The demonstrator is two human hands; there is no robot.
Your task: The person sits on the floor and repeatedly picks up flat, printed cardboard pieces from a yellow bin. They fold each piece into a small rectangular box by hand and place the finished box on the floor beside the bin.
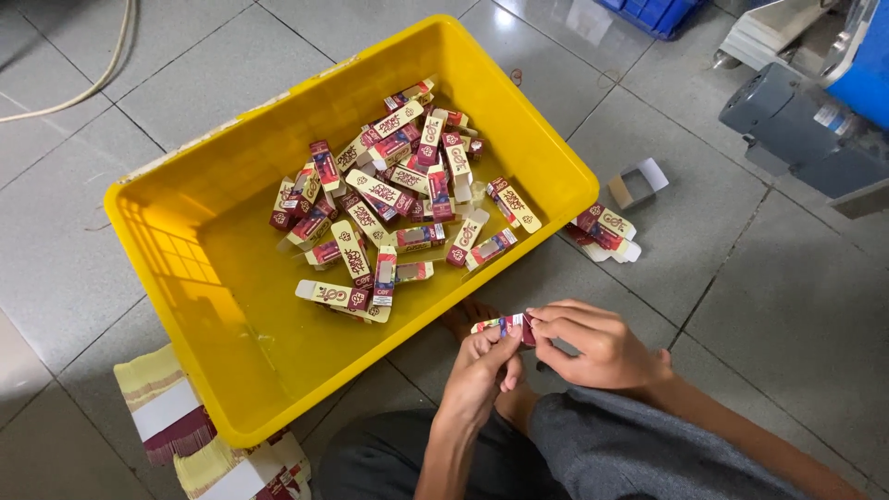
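Observation:
Both my hands hold one small cream-and-maroon carton (505, 326) just in front of my knee. My left hand (482, 370) grips its near end from below. My right hand (593, 341) pinches the maroon end flap with its fingertips. Beside them, a yellow plastic bin (204, 278) sits on the tiled floor, and a heap of several similar small cartons (398, 199) lies in its far half. The bin's near half is bare.
Two or three folded cartons (607, 231) and a small open grey box (637, 183) lie on the tiles right of the bin. Stacks of flat carton blanks (176, 412) rest at the bin's near left corner. A grey motor (796, 120) stands at the upper right.

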